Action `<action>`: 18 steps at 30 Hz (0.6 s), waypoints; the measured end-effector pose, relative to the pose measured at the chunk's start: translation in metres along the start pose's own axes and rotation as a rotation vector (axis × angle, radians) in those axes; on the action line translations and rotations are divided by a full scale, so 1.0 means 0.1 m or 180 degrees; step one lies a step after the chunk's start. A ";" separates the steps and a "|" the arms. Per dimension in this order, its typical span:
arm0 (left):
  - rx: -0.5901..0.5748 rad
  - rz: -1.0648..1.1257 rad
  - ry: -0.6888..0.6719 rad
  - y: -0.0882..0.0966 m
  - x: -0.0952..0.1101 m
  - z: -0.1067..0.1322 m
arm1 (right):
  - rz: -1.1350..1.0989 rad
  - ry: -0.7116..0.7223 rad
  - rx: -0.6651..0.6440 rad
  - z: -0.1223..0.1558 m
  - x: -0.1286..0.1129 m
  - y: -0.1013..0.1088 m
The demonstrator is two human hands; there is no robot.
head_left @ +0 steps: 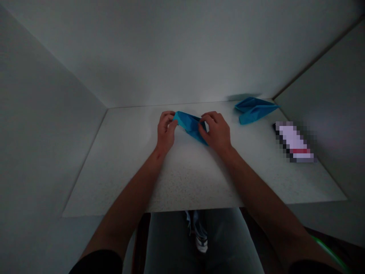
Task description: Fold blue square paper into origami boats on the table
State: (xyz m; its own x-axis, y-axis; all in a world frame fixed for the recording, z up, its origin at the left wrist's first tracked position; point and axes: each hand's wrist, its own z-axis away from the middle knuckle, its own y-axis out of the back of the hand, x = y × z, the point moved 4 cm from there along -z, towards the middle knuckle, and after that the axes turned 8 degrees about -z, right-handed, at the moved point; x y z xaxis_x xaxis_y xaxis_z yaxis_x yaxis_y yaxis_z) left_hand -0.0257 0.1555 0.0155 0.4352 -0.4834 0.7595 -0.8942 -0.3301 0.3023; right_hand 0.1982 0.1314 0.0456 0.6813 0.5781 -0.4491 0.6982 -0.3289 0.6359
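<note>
White partition walls (48, 114) box in a speckled white tabletop (128, 171). Near the table's middle, a folded piece of bright blue paper (190, 127) spans two bare hands. The left hand (165, 131) is half closed, pinching one end; the right hand (215, 131) is half closed on the other end. Toward the back right corner lies a second folded blue paper shape (254, 109), well apart from the hands. Nearer the right edge, a pale rectangular object (293, 142) is too blurred to identify.

Both hands (191, 127) pinch a folded blue paper boat (190, 127) — a second (254, 109) lies beyond, on the speckled white table (196, 179).
</note>
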 end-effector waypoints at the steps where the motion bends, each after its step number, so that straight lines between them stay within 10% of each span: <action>1: 0.0039 0.0035 0.0064 0.00 -0.03 -0.01 | 0.0014 0.0003 0.0039 0.00 0.01 0.00; 18: 0.0346 0.0704 0.1160 -0.03 -0.28 0.00 | -0.0751 -0.0405 -0.0378 0.03 0.24 -0.10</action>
State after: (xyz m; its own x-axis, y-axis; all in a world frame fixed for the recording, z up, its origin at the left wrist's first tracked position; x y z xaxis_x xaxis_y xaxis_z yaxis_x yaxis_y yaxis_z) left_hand -0.0355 0.1698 -0.0071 0.1519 -0.2408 0.9586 -0.9370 -0.3438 0.0621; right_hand 0.2078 0.1464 0.0268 0.5304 0.5274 -0.6637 0.8151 -0.1023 0.5702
